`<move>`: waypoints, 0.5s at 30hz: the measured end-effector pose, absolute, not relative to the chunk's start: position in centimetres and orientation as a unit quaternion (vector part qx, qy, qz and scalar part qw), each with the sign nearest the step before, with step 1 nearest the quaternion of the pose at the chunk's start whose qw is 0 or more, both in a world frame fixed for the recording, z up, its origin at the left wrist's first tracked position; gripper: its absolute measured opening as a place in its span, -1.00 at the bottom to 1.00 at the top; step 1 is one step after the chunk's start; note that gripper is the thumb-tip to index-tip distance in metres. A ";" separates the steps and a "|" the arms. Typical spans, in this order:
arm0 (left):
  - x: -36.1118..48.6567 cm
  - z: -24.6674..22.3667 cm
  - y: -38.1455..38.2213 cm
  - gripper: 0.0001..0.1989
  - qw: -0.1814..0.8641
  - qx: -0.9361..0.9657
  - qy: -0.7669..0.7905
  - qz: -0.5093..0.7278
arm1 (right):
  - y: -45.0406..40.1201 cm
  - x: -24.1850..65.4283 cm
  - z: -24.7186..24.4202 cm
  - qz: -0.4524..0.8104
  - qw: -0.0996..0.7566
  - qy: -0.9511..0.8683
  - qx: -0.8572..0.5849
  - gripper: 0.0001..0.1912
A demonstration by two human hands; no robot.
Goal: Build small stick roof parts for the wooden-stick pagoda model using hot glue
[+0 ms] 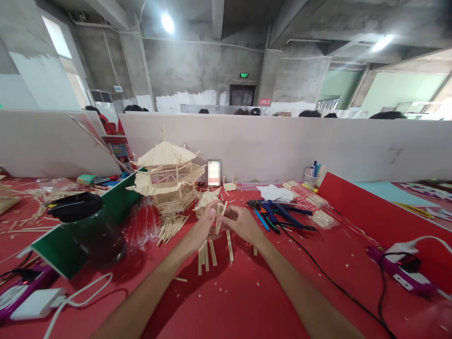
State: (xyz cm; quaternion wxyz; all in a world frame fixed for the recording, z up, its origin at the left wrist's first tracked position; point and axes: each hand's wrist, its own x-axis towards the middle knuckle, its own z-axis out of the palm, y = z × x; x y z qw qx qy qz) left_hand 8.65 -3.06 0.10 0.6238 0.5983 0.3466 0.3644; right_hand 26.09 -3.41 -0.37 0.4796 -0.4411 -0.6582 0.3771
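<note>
Between my two hands a pale wooden stick (221, 217) stands at a slant. My right hand (244, 225) pinches it with thumb and fingertips. My left hand (202, 231) is closed just left of the stick, its thumb up; what lies inside its fingers is mostly hidden. Right behind the left hand is a small stick-built pavilion (205, 199), partly covered by the fingers. Below the hands several loose sticks (206, 259) lie on the red tabletop (226, 306). A large tiered pavilion of sticks (165, 176) rises at the back left, with a heap of sticks (172, 228) at its foot.
Blue-handled pliers (282, 214) and a black cable (325, 275) lie to the right. Bagged sticks (323, 216) and white tissue (274, 193) sit behind. A dark jar (95, 235) stands left by a green divider (60, 249). A phone (213, 173) leans against the white partition (254, 150).
</note>
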 end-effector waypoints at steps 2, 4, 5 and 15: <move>8.7 0.2 -3.2 -0.32 0.624 0.599 0.347 0.363 | -3.4 26.0 -0.5 0.382 0.483 -0.655 -0.439 -0.72; 8.8 0.3 -3.3 -0.31 0.622 0.601 0.350 0.359 | -3.3 25.9 -0.6 0.390 0.488 -0.646 -0.438 -0.72; 8.8 0.3 -3.3 -0.31 0.621 0.603 0.353 0.356 | -3.3 25.9 -0.7 0.390 0.489 -0.644 -0.440 -0.71; 8.7 -0.1 -3.0 -0.29 0.622 0.613 0.342 0.346 | -3.0 25.9 -1.1 0.395 0.492 -0.631 -0.451 -0.67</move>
